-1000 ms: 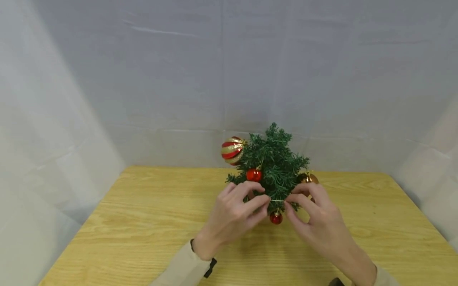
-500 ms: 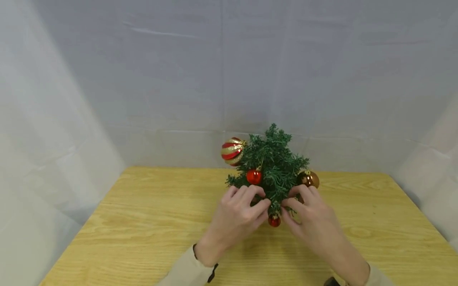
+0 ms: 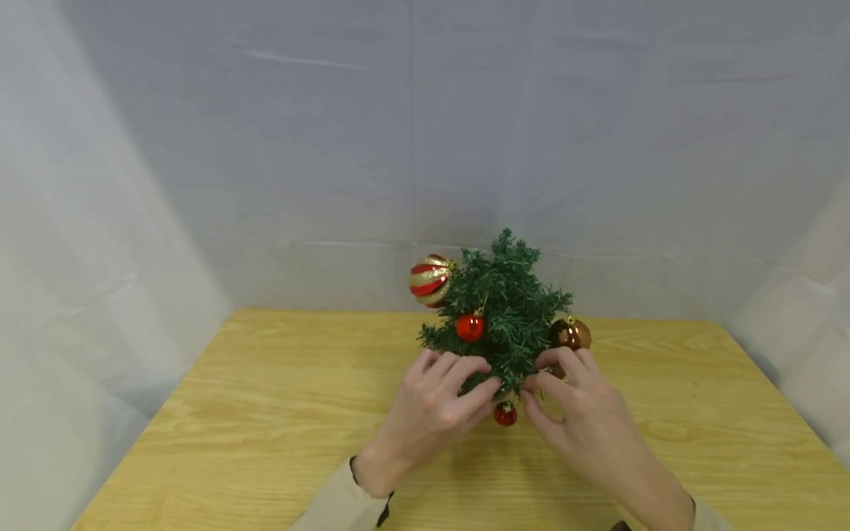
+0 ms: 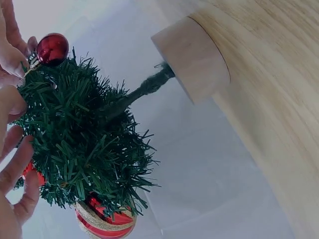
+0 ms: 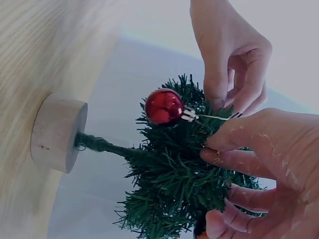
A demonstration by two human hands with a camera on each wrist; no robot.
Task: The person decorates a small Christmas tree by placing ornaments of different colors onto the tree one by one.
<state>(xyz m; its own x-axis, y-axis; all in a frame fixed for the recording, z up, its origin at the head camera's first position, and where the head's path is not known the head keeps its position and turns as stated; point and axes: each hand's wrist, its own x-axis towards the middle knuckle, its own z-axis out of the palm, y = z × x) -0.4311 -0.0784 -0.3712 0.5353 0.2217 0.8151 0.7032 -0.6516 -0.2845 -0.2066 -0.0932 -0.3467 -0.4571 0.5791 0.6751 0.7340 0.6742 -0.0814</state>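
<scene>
A small artificial Christmas tree [image 3: 511, 302] stands on a round wooden base [image 5: 57, 132]. A small shiny red bauble [image 5: 164, 106] hangs at its front branch, its thin string [image 5: 214, 117] running over the needles from the silver cap. On one side of this branch, my left hand [image 3: 432, 413] pinches thumb and forefinger together at the string. My right hand [image 3: 591, 413] pinches from the other side, thumb and forefinger at the branch tip and string. Needles partly hide both sets of fingertips.
A red-and-gold striped bauble [image 3: 430, 281] hangs at the tree's left. Another red bauble [image 3: 470, 327] is at the front, and a brown one [image 3: 572, 334] at the right. The wooden table [image 3: 299, 413] has pale sheeting [image 3: 332, 147] behind it.
The string was stretched between both hands above the front branch; now the hands are closer together and lower at that branch. The small red bauble has moved slightly down and left.
</scene>
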